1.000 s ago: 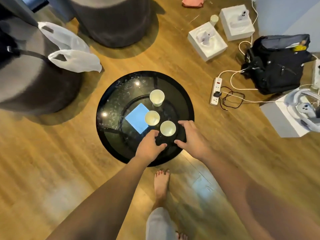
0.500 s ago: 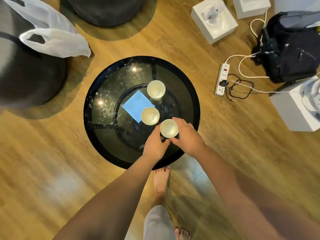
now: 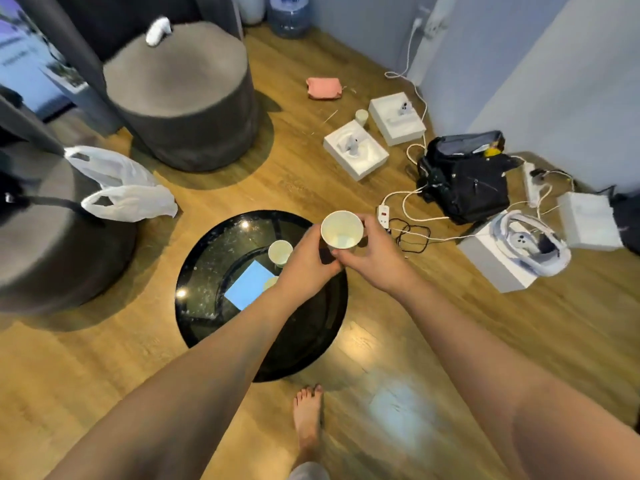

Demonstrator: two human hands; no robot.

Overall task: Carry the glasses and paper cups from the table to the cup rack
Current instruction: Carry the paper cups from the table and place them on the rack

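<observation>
I hold one white paper cup upright in the air above the round black glass table. My left hand grips its left side and my right hand wraps its right side and base. A second paper cup stands on the table just left of my left hand. A third cup peeks out from under my left wrist, mostly hidden, beside a blue square sheet. No cup rack is in view.
Two round grey ottomans stand left and behind, one with a white plastic bag. White boxes, a power strip with cables and a black backpack lie on the floor at right. My bare foot is below the table.
Both hands closed on the nearest cup and lifted it off the table. The camera view tilted up, showing more of the room beyond the table.
</observation>
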